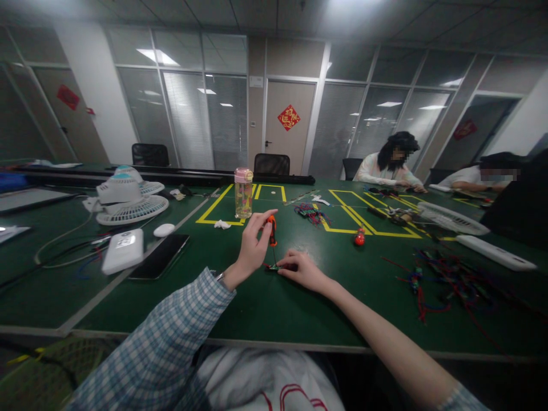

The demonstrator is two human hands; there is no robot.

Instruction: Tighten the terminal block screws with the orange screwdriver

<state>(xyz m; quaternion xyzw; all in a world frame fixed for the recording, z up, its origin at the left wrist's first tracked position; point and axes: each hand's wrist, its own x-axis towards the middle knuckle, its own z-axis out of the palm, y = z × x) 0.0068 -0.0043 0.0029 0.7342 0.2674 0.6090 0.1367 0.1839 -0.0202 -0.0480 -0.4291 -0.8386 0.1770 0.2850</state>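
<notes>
My left hand (256,242) is closed around the handle of an orange and black screwdriver (273,231). The screwdriver stands nearly upright, its thin shaft pointing down at a small green circuit board (273,268) on the table. My right hand (303,269) rests on the table to the right of the board, thumb and fingers pinching its right end. A bit of red wire shows at the board's left end. Whether the screwdriver tip sits in a screw is too small to tell.
A pink-lidded bottle (244,194) stands beyond my left hand. To the left lie a phone (161,257), a white power bank (123,251) and a fan (131,208). Tangled wired boards (458,279) lie right; a red figurine (359,237) stands nearer the middle. Two people sit at far right.
</notes>
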